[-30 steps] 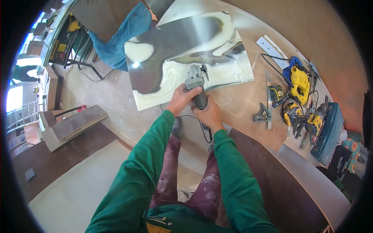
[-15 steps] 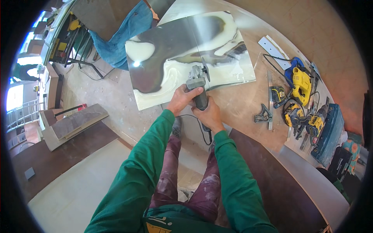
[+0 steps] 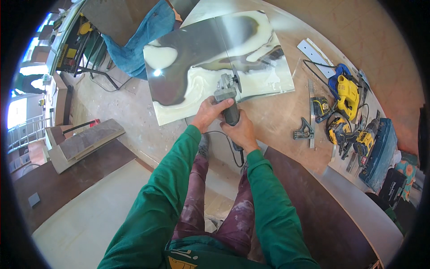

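Both hands are closed on a grey and black angle grinder (image 3: 225,93), whose disc stands on edge over a glossy slab (image 3: 172,58) patterned in cream and dark brown. My left hand (image 3: 208,113) wraps the tool near its grey head. My right hand (image 3: 242,129) grips the black body farther back. A thin dark line runs across the slab from its far edge to the disc. Whether the disc touches the slab I cannot make out. The grinder's black cord (image 3: 230,145) hangs below my hands.
Right on the worktop (image 3: 271,117) lie a combination square (image 3: 304,130), a yellow power tool (image 3: 347,94), a yellow cordless drill (image 3: 366,138) and a blue case (image 3: 380,154). A blue cloth (image 3: 134,49) drapes at the far left. Boards (image 3: 89,143) lie at the left.
Hardly anything differs. The slab, the grinder and both hands appear a few pixels higher in the picture, with the grip unchanged.
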Available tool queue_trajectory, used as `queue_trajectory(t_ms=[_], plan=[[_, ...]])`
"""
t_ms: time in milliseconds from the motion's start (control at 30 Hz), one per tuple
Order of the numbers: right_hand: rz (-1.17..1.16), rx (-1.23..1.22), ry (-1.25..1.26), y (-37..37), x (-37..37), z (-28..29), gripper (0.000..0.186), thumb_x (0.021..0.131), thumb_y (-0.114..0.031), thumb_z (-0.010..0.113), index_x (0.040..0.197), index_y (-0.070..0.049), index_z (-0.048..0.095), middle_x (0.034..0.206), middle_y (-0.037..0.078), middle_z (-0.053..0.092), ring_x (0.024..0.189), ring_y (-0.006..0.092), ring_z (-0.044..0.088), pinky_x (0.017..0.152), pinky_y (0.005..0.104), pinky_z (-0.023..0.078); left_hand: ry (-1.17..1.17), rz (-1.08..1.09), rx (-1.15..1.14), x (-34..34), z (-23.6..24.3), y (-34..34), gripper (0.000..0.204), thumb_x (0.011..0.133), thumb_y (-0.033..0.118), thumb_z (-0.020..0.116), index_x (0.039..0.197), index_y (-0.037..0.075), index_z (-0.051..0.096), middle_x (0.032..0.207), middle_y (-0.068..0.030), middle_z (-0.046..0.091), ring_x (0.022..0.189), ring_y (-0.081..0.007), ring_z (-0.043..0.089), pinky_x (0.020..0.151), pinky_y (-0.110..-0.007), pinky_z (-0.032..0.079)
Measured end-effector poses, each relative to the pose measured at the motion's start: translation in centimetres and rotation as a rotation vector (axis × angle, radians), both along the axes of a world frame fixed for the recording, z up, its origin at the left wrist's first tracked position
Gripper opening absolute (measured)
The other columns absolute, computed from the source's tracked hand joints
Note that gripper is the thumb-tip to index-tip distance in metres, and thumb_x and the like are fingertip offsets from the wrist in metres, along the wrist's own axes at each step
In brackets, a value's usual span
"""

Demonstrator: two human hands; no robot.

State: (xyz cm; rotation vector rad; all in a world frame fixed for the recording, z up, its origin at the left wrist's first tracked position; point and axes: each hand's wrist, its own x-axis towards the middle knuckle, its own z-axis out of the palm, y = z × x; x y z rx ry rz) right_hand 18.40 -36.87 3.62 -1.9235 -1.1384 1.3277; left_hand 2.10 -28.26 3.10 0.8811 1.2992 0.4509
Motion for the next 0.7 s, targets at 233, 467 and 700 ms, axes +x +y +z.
queue_trajectory(t_ms=[233,467,700], plan=[[-0.008,-0.012,0.013,0.2,-0.1,0.4,0.062,0.085,-0.03,0.092,0.128,0.005,0.067,0.117,0.032,0.082,0.112,0.0486,0.081,0.097,0.0526,0.064,-0.022,0.017,-0.038,-0.3,-0.3,0.4,0.092,0.094,0.056,0.095,0.146,-0.014,0.063,0.126,-0.0209,0.077,0.109,-0.0268,0.08,0.096,-0.04,0.066],[0.007,-0.056,-0.001,0.5,-0.1,1.2,0.061,0.085,-0.032,0.091,0.127,0.005,0.067,0.116,0.032,0.081,0.112,0.0489,0.081,0.096,0.053,0.064,-0.058,0.004,-0.111,-0.4,0.1,0.8,0.093,0.097,0.054,0.094,0.154,-0.01,0.06,0.137,-0.0182,0.074,0.118,-0.026,0.077,0.104,-0.041,0.064],[0.038,-0.085,-0.025,1.1,0.3,1.9,0.063,0.084,-0.034,0.09,0.127,0.006,0.067,0.117,0.033,0.081,0.113,0.0506,0.08,0.098,0.0542,0.063,-0.054,0.017,-0.137,0.0,0.7,0.9,0.092,0.098,0.056,0.092,0.154,-0.01,0.06,0.138,-0.0182,0.075,0.116,-0.0261,0.078,0.104,-0.041,0.064]])
